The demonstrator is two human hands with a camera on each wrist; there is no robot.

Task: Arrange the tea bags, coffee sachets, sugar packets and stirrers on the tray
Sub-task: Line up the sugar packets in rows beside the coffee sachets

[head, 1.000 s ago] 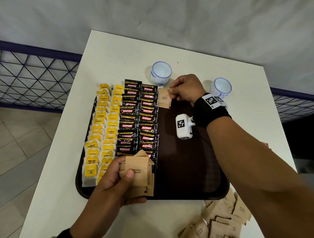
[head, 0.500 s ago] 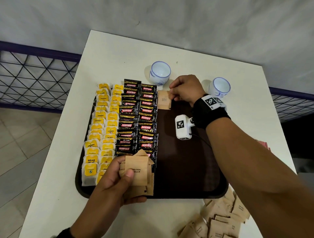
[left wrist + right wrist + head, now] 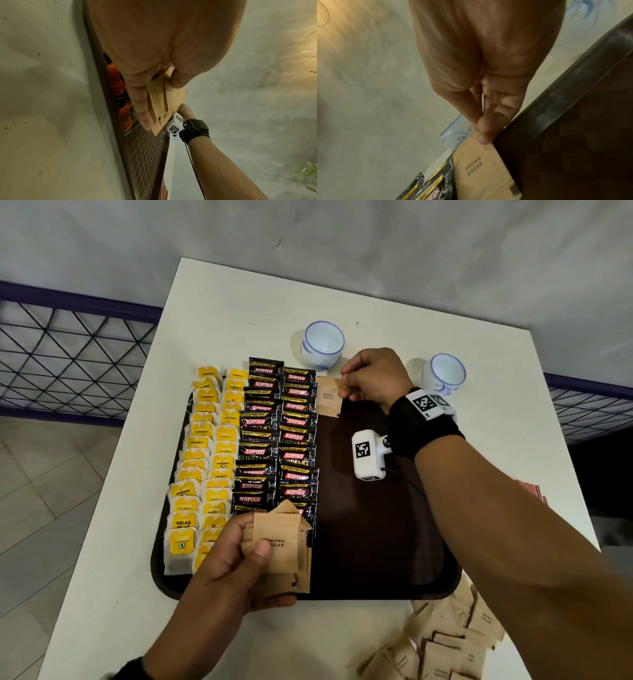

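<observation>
A dark brown tray (image 3: 376,542) holds two columns of yellow tea bags (image 3: 205,460) and two columns of black Kopiko coffee sachets (image 3: 277,440). One brown sugar packet (image 3: 328,400) lies at the tray's far edge beside the sachets. My right hand (image 3: 347,392) pinches its far right corner; in the right wrist view the fingertips (image 3: 483,135) sit on the packet (image 3: 481,169). My left hand (image 3: 239,563) grips a stack of brown sugar packets (image 3: 281,546) over the tray's near edge, and the left wrist view shows the same stack (image 3: 164,102). Red stirrers (image 3: 531,491) lie past my right forearm.
Two white-and-blue cups (image 3: 322,344) (image 3: 443,374) stand on the white table beyond the tray. A loose pile of sugar packets (image 3: 445,648) lies on the table at the near right. A blue mesh railing (image 3: 68,354) runs to the left.
</observation>
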